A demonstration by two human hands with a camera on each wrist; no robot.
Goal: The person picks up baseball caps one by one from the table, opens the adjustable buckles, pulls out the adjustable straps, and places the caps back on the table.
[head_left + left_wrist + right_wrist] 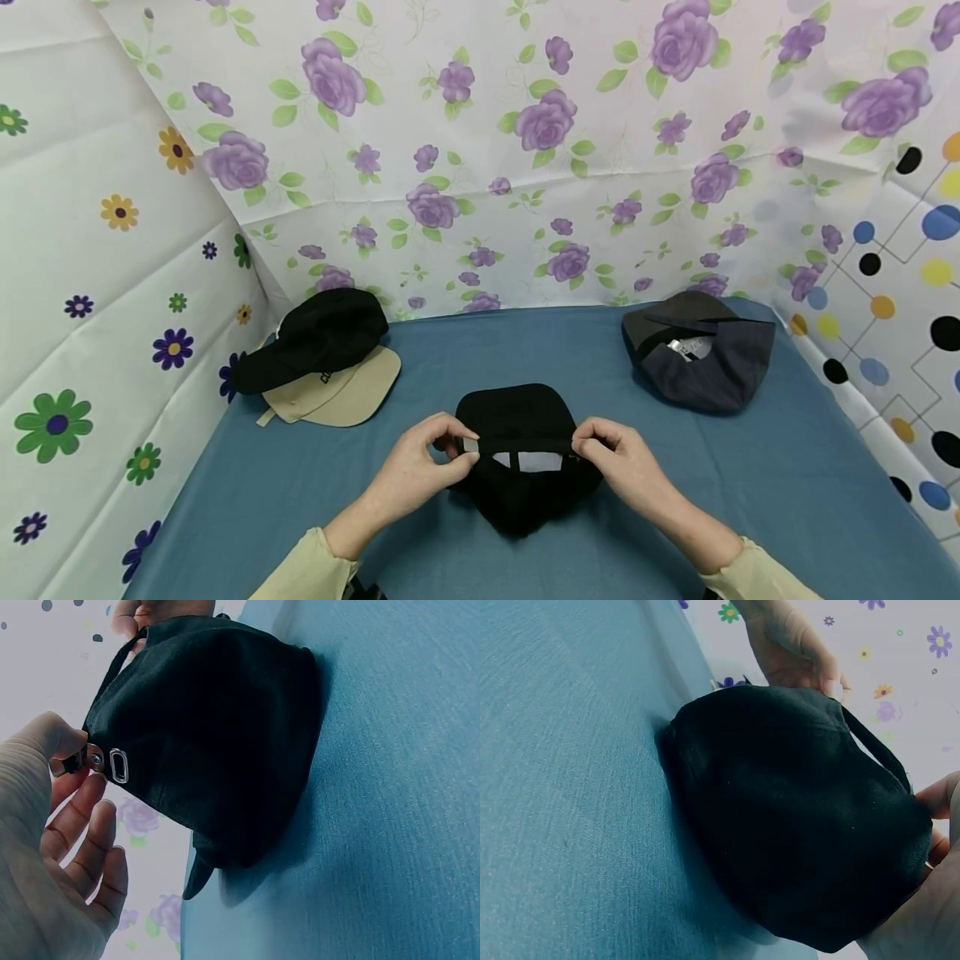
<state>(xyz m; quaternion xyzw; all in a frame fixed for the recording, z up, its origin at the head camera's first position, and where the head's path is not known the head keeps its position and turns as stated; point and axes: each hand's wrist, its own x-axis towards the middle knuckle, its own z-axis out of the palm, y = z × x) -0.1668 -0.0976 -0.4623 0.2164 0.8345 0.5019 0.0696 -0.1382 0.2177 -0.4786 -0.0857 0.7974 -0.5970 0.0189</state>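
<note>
A black baseball cap (pixel 517 412) rests on the blue cloth at the front middle, its back strap and opening toward me. My left hand (pixel 420 462) pinches the strap's left end between thumb and index finger. Up close in the left wrist view, a metal clasp (pixel 96 758) shows at those fingertips, beside a metal-rimmed slot (pixel 118 766) in the cap. My right hand (pixel 630 467) pinches the strap's other end. The right wrist view shows the strap (pixel 877 752) stretched between the two hands. Most of the brim is hidden beneath the crown.
Back left, another black cap (pixel 322 337) lies on top of a beige cap (pixel 367 392). A dark grey cap (pixel 705 367) lies at the back right, its opening facing me. Flower-printed sheets (pixel 465 167) wall in the blue table (pixel 525 342) behind and at the left; a dotted sheet (pixel 907 333) stands right.
</note>
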